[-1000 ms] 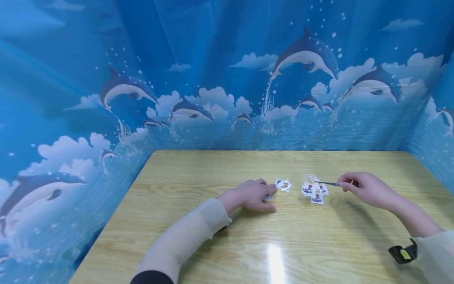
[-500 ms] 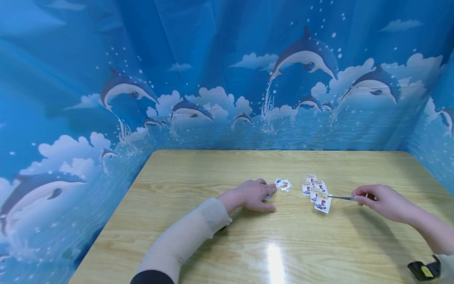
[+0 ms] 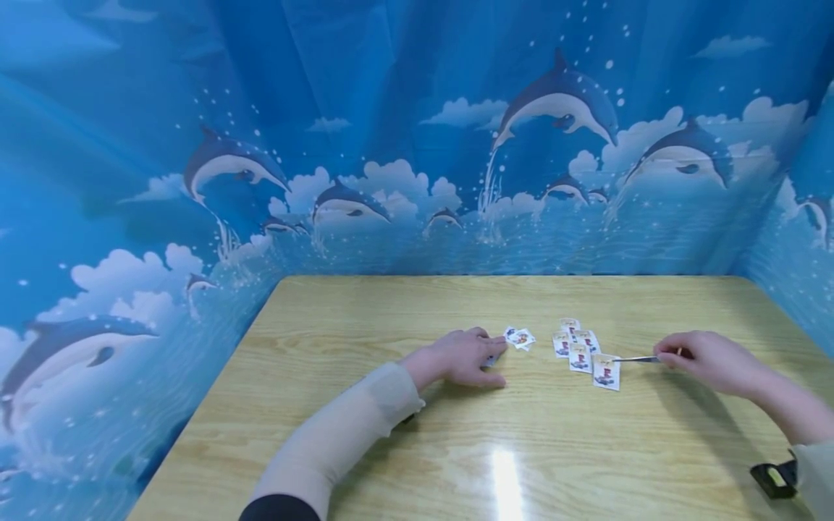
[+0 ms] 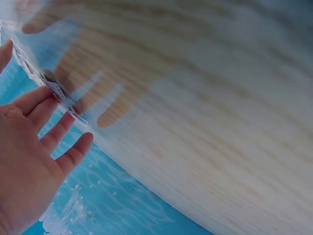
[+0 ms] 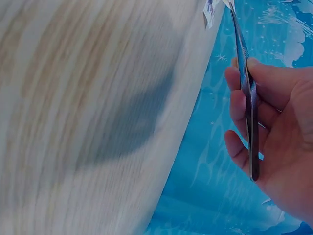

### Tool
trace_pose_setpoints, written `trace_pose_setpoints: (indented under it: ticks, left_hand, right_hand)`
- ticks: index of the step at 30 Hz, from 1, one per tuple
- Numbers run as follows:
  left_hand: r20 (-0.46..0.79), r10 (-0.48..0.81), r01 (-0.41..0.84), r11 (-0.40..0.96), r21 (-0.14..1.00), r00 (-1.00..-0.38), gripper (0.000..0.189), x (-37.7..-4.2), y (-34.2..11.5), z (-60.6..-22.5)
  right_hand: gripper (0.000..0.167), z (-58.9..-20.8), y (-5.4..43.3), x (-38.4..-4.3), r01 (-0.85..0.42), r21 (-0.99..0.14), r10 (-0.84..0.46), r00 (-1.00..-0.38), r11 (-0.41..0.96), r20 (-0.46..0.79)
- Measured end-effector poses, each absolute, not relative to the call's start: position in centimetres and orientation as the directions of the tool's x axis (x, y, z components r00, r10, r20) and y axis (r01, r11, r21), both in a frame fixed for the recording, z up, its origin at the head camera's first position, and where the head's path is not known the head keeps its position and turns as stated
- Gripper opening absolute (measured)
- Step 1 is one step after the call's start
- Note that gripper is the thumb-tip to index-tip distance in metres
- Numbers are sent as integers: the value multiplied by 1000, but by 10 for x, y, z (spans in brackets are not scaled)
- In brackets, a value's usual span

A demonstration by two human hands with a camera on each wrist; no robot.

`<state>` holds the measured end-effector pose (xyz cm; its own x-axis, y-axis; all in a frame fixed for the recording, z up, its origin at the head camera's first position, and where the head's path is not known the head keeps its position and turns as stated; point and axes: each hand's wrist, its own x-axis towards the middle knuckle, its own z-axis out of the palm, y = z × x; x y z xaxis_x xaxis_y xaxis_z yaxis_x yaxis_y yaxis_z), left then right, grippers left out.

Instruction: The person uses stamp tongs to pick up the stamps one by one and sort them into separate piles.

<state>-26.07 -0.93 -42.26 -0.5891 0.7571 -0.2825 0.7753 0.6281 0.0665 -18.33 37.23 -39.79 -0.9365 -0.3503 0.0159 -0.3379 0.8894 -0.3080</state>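
My right hand [image 3: 710, 362] pinches metal tweezers [image 5: 249, 98] between thumb and fingers. In the head view the tweezers' tip touches the top of a small printed card [image 3: 607, 374], or sits just over it. That card lies at the near right of a group of several similar cards [image 3: 579, 354], which partly overlap. My left hand [image 3: 464, 359] rests on the table with its fingers spread, touching a card [image 3: 491, 359] partly hidden under them. Just beyond its fingertips is a small pile of cards [image 3: 520, 339].
Everything lies on a wood-grain table [image 3: 365, 318]. Behind it and at the sides hangs a blue curtain [image 3: 391, 108] printed with dolphins. A dark strap device [image 3: 775, 477] sits at my right wrist.
My right hand has drawn a card with the tweezers from the group towards me and to the right, where it now lies at the group's near end. The left hand has stayed put.
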Motion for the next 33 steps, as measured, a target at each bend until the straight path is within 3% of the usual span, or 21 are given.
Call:
trace_pose_setpoints:
  ticks: [33]
  left_hand:
    - [-287,752,775,630,49,-594,77,-260,-8,-422]
  right_hand:
    - [15,-406,364,-203,-329,-260,-334,-942,908,23]
